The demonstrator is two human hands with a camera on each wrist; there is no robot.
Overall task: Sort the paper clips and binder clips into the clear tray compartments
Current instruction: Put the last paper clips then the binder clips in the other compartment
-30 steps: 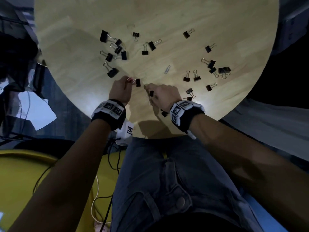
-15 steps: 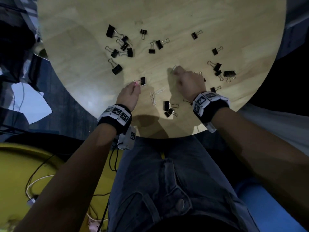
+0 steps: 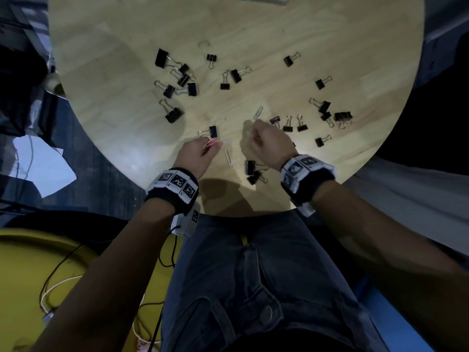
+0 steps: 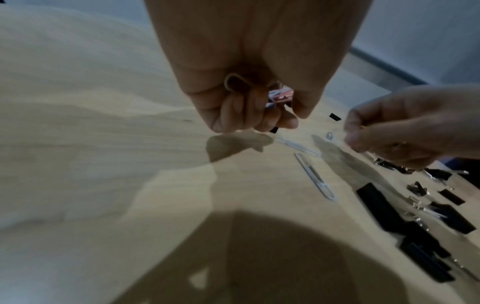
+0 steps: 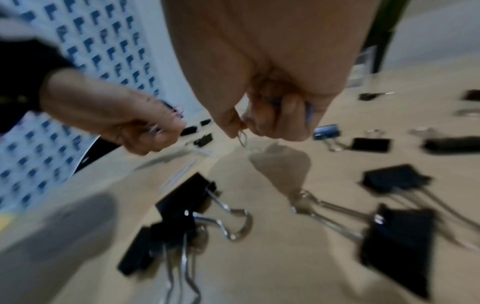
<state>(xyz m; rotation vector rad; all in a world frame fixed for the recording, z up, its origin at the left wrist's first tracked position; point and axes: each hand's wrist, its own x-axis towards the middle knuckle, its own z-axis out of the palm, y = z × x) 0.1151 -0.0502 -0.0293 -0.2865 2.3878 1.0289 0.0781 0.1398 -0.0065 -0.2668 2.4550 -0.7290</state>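
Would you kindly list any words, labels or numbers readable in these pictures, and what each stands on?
No readable words or numbers.
Wristbands: black-and-white square code markers, not text.
White surface behind the left hand: repeated blue marks, too blurred to read.

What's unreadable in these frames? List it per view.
- Clear tray: head view, only a sliver at the wooden table's far edge could be it, cut off.
- Coloured paper clips in the left hand: curled fingers hide the count.
- Silver wire clip pinched by the right hand: right wrist view, motion blur and fingers hide most of it.
- Black binder clip beside the right wrist: partly covered in head view.
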